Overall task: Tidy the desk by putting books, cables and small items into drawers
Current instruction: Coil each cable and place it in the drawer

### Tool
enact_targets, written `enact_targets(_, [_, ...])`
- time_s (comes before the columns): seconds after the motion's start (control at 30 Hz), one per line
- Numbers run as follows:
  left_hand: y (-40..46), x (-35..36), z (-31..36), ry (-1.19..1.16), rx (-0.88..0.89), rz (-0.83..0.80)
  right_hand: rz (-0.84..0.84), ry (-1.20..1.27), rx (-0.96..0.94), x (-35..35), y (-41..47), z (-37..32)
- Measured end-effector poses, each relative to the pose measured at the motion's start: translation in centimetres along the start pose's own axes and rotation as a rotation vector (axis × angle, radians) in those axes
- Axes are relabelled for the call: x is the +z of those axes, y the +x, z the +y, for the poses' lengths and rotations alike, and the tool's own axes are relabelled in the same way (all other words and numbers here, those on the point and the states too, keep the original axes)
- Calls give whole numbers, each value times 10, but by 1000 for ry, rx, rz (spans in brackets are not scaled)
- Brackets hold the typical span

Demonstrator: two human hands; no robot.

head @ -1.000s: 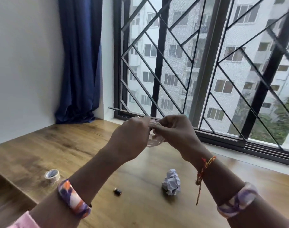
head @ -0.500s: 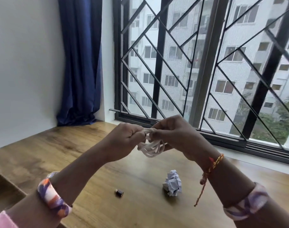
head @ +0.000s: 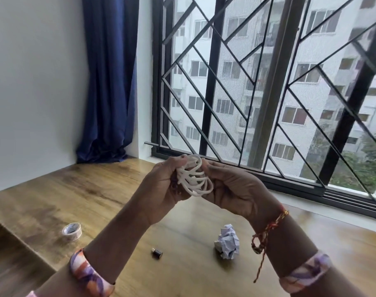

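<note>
A white cable (head: 194, 179), wound into several loops, hangs in the air above the wooden desk (head: 97, 189). My left hand (head: 161, 189) grips the coil from the left with curled fingers. My right hand (head: 234, 189) holds its right side, fingers curled toward the loops. On the desk below lie a crumpled ball of white paper (head: 227, 241), a small dark cylindrical item (head: 157, 252) and a roll of tape (head: 72, 231) near the left edge.
A barred window (head: 268, 93) runs along the desk's far side. A blue curtain (head: 110, 82) hangs in the far left corner beside a white wall. The desk's left edge drops to a lower wooden surface (head: 9, 264).
Both hands have turned palm-up and spread slightly, so the cable coil shows more fully between them. The view has shifted and the tape roll is back in sight.
</note>
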State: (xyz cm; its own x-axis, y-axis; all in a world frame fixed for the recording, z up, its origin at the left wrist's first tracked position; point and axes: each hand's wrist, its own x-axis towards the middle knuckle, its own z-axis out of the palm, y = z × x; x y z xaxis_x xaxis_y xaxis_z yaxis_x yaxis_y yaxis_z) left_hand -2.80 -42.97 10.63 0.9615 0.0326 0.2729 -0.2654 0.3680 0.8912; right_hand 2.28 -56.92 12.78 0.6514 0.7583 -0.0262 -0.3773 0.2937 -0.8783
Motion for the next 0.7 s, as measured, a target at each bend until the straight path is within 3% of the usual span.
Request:
enact_targets(0.07, [0,-4,-3,23,15,46,79,-99,-58,4,3,2])
enact_targets(0.17, [-1,-5,-1,366,124,171,173,-313,-179,10,6,8])
enact_targets(0.3, [4,-6,9,830,326,361,159,-437,-220,21,10,16])
enact_targets(0.37, [0,-7,12,938,368,386,122,-496,-215,24,11,18])
enact_targets(0.5, [-4,-10,13,953,342,340,30,-494,-140,25,12,12])
enact_targets(0.7, [-7,-7,16,726,183,189,-50,-423,-69,20,10,6])
